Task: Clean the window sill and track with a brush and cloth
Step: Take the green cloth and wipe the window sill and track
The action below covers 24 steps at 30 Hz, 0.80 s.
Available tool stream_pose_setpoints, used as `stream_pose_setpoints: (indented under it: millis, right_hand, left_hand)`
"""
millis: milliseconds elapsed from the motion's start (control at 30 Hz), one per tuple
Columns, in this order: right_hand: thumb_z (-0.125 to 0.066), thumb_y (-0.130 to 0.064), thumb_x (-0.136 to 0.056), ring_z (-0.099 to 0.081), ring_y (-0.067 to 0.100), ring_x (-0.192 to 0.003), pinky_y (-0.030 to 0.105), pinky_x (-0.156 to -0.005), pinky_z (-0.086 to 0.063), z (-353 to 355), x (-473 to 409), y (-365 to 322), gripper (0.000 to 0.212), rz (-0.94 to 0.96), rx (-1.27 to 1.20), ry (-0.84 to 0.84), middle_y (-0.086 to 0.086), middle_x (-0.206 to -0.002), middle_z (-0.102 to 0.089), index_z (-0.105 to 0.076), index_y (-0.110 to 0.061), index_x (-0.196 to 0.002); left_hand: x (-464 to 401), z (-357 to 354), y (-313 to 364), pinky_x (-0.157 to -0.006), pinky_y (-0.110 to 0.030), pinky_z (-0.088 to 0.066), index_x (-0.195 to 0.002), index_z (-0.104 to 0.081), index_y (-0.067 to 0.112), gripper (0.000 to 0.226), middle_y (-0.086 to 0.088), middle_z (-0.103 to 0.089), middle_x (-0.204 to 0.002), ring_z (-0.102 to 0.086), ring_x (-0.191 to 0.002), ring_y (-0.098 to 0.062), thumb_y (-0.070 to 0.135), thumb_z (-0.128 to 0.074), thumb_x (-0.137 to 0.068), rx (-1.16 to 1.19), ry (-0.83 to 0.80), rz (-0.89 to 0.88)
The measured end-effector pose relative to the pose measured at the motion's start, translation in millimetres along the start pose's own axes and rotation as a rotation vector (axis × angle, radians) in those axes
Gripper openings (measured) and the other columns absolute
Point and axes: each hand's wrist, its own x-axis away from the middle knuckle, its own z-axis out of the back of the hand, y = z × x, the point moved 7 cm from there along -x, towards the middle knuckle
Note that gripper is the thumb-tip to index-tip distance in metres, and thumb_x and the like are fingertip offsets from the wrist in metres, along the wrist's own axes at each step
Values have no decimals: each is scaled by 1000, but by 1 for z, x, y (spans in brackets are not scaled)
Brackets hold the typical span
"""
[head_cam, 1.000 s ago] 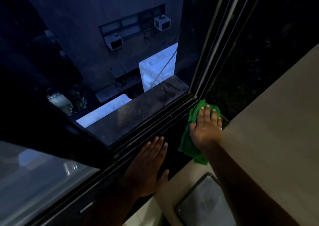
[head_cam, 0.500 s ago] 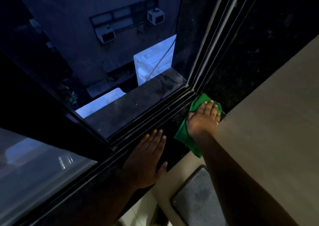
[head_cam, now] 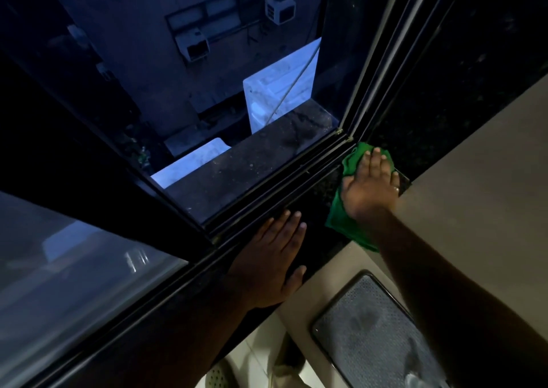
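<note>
A green cloth lies on the dark stone window sill near the right corner of the frame. My right hand presses flat on the cloth, fingers spread toward the corner. My left hand rests flat and bare on the sill, fingertips at the edge of the black window track. The track runs diagonally from lower left to the corner at upper right. No brush is in view.
The sliding pane sits at the left, leaving the window open above an outer ledge and a long drop. A beige wall rises at the right. A dark mesh-topped object stands below the sill.
My right hand has slid the cloth a little further toward the corner of the sill. My left hand stays flat in place.
</note>
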Motion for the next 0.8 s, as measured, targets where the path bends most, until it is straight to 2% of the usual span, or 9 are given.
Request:
stream_pose_setpoints:
  millis: [67,133,300,333,433,567,667,733,800]
  right_hand:
    - [-21,-44,-93,2,33,-149,52,-120,-5,-4,4,-19,73,-124,-55,-4,17,-162,3,-3,-3,-152]
    - [-20,-47,-95,-1,37,-149,55,-119,-7,-3,11,-28,74,-85,-65,3,21,-161,-3,-7,-1,-151]
    - [-26,-39,-94,-21,34,-146,50,-116,-19,-2,44,-8,62,540,103,15,18,-158,-24,-29,-10,-149]
    - [-27,-36,-93,-22,34,-146,49,-116,-20,1,40,3,61,583,109,2,17,-159,-24,-30,-12,-149]
    - [-37,-29,-94,-13,30,-149,46,-120,-13,13,17,25,62,321,18,34,15,-161,-15,-23,-9,-151]
    - [-34,-35,-96,-6,32,-149,49,-120,-10,8,4,-9,68,-8,-41,58,17,-162,-7,-14,-2,-151]
    - [-30,-41,-95,-4,34,-149,52,-119,-11,3,3,-25,73,-92,-57,3,20,-162,-4,-8,1,-150]
    - [-34,-38,-94,-11,35,-148,51,-118,-13,3,17,-25,69,88,-45,32,20,-160,-13,-17,-1,-150]
    - [-39,-34,-89,-18,33,-147,50,-117,-17,-2,46,-14,67,412,-14,0,16,-159,-22,-25,-7,-149]
  left_hand:
    - [1,-1,-1,-123,-44,-13,-155,-17,8,76,-13,-11,-164,-5,-152,-27,52,-33,-95,-6,5,-21]
    - [4,-3,-3,-123,-44,-13,-155,-17,9,75,-12,-11,-164,-4,-152,-26,52,-33,-95,-3,1,-48]
    - [7,-3,-7,-122,-46,-19,-154,-20,9,76,-12,-15,-164,-8,-152,-25,54,-35,-95,30,11,-54]
    - [7,-3,-7,-122,-46,-19,-154,-20,9,76,-12,-14,-164,-7,-152,-25,54,-35,-95,36,17,-57]
    - [7,-3,-6,-121,-47,-20,-154,-22,9,76,-12,-16,-163,-11,-152,-25,54,-37,-95,51,44,-52]
    - [7,-1,-6,-120,-45,-20,-153,-26,8,77,-13,-20,-162,-17,-151,-27,54,-40,-93,52,61,-50]
    - [6,-2,-6,-121,-45,-17,-154,-23,8,77,-13,-17,-163,-13,-151,-27,54,-38,-93,42,51,-50]
    - [6,-1,-6,-121,-45,-18,-154,-23,7,77,-13,-16,-163,-13,-151,-27,54,-38,-94,40,42,-51]
    - [6,1,-5,-121,-46,-20,-153,-24,7,77,-13,-18,-163,-14,-151,-27,53,-39,-93,25,30,-58]
